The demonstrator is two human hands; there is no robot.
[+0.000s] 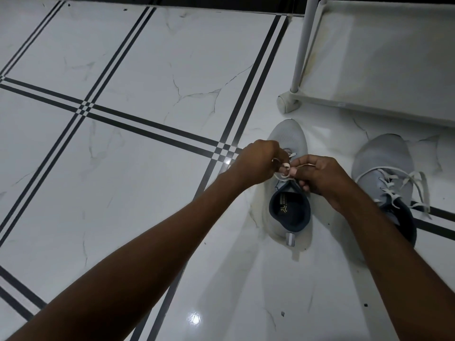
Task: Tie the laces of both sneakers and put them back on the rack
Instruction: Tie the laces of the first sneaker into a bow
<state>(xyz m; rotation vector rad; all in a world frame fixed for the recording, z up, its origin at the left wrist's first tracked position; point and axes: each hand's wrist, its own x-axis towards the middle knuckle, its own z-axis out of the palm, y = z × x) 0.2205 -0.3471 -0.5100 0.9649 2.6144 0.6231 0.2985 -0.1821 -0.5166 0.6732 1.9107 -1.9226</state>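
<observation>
A grey sneaker [287, 134] with a dark blue collar stands on the floor, toe pointing away from me. Over its tongue, my left hand [258, 162] and my right hand [320, 175] each pinch a strand of its white laces [283, 177], fingertips almost touching. The hands hide most of the lacing. To the right lies the second grey sneaker [382, 163], its white laces [416, 185] loose and trailing onto the floor. The white shoe rack [374, 70] stands at the upper right, its lowest fabric shelf bare.
The floor [147, 70] is glossy white marble tile with double black stripes. A rack post [304, 43] and its round foot [285, 103] sit just beyond the first sneaker's toe. A dark wall base runs along the top edge.
</observation>
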